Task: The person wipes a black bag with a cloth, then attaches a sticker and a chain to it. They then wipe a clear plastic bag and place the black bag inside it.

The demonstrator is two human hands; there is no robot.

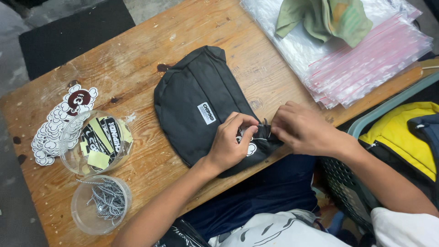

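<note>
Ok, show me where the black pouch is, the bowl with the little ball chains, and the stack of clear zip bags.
black pouch (194,98): head view, on its bare upper panel.
bowl of ball chains (81,218): head view, on its clear rim, lower left.
stack of clear zip bags (366,68): head view, on the fanned red-striped edges.

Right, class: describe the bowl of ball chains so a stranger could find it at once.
Start at the wooden table and go to its near left corner. Two clear round bowls sit there; the bowl of ball chains is the nearer one, holding silver beaded chains, whereas its neighbour, the tag bowl, holds black and yellow tags.
</note>
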